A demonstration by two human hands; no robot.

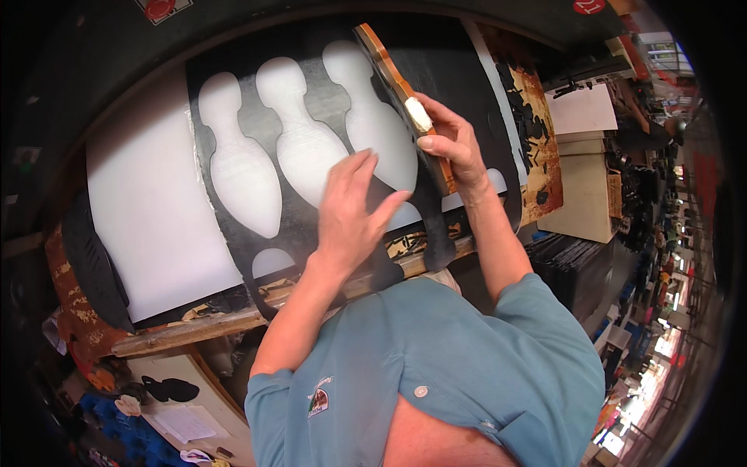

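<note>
My right hand [457, 148] grips a cutting die [391, 74], a long orange-brown frame seen edge-on. A white pad [418, 114] sits on its side by my fingers. The die stands tilted over the black sheet [436, 62], along the right side of the rightmost cut-out. Three sole-shaped cut-outs in the sheet show a white board [156, 202] underneath. My left hand [350, 210], slightly blurred, has its fingers and thumb apart and holds nothing. It is over the sheet between the middle and right cut-outs; I cannot tell whether it touches.
A dark machine beam [327, 11] crosses above the table. A wooden strip [187, 333] edges its front. Black scraps [525, 101] lie at the right, near a stack of black sheets [572, 268]. At lower left are a black sole-shaped piece [171, 388] and papers [187, 423].
</note>
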